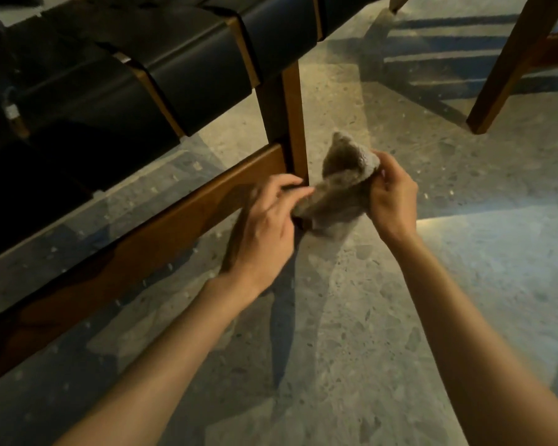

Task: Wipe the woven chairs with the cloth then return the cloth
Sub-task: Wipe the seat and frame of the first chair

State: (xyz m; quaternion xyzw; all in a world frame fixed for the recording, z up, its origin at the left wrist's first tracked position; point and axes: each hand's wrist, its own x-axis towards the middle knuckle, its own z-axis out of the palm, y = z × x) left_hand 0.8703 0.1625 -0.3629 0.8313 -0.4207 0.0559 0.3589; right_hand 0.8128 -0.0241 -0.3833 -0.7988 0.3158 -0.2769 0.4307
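Both of your hands are on the cloth (339,188), low beside the woven chair's front leg (295,123).

Your right hand (392,196) has its fingers curled around the cloth's upper end, gripping it firmly. Your left hand (264,226) pinches the lower end between its fingertips, the other fingers only loosely bent. The grey, fuzzy cloth stretches between them, just beside the leg and above the speckled floor (351,317). Dark woven straps (190,75) cross the chair seat above the wooden rail (142,243).

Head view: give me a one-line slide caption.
Both hands, left and right, hold a grey cloth beside the woven chair's wooden leg.
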